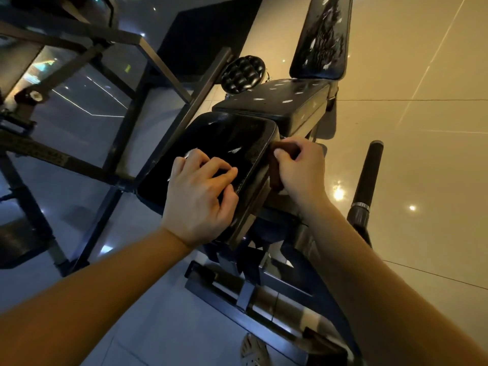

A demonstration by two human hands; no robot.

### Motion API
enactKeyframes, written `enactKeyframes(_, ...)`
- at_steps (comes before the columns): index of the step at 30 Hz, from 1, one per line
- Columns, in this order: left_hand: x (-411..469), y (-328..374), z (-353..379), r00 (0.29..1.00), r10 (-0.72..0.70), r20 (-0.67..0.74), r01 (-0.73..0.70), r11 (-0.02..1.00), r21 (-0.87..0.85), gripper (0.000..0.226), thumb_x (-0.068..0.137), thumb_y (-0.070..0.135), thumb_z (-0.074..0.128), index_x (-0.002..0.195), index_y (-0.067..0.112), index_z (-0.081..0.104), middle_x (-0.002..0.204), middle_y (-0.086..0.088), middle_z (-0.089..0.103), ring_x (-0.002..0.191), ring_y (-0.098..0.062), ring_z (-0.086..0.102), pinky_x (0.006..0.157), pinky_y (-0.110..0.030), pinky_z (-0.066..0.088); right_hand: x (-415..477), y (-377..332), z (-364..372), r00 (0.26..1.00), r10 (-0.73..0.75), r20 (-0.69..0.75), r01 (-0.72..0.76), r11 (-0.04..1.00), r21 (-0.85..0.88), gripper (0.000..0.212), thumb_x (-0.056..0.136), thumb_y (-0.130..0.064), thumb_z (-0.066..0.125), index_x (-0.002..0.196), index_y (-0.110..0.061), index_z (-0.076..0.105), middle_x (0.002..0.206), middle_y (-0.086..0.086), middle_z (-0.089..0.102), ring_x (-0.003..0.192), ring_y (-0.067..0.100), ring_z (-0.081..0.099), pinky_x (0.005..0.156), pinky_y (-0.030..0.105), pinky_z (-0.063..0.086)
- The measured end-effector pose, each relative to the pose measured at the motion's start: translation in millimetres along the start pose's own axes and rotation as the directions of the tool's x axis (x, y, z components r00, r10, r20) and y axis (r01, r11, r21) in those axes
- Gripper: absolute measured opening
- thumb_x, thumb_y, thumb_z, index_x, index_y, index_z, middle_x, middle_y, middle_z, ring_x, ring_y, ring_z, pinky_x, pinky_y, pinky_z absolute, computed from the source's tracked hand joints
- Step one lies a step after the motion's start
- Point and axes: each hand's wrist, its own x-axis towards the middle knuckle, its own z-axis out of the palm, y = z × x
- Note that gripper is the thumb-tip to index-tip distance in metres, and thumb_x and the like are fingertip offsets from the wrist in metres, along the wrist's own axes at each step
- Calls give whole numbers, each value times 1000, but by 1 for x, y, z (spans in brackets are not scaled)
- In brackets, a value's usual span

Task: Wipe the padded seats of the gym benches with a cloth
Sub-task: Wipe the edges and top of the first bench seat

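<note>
The right hand (pixel 298 167) clamped the brown cloth (pixel 275 173) against the side of the seat (pixel 224 136). The left hand (pixel 200 191) rested on top, fingers curled (grip unclear). The bunched cloth could snag on the cracked cover.

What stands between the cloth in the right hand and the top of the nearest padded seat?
Only the left hand, which holds the padded seat at its right edge, just beside the cloth in the right hand. Past it, nothing visible blocks the top.

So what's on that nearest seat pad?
The left hand rests on the seat pad; the right hand grips a brown cloth at its edge. Beneath the palm: hidden.
</note>
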Motion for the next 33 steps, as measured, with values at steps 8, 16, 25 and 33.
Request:
enactKeyframes(8,1,-1,1,1000,4,15,-4,1000,16,43,96,29,43,114,8,76,105,-5,71,94,-26,50,80,-33,23,-64,2,-1,979,-176,100,174,984,30,19,96,-20,66,115,-20,68,105,-11,65,101,5,62,92,38,57)
enactKeyframes(16,1,-2,2,1000,10,7,-10,1000,28,40,95,26,46,112,7,77,105,-5,72,94,-27,50,79,-36,27,-34,3,2,994,-104,41,104,994,21,16,96,-19,67,112,-19,69,97,-14,63,97,3,60,92,29,55)
enactKeyframes(25,1,-3,5,1000,13,-10,-13,1000,10,41,95,26,45,112,7,77,103,-5,71,92,-27,50,77,-38,29,35,1,-3,999,-2,-43,1,1000,-29,21,96,-21,67,117,-24,68,96,-18,58,102,10,61,95,41,57)
enactKeyframes(33,2,-3,5,1000,17,10,-17,1000,16,45,96,28,42,115,6,76,105,-6,71,92,-28,50,79,-35,25,-72,9,2,975,-194,103,192,981,31,17,95,-18,68,112,-17,71,101,-9,66,97,4,61,89,27,53)
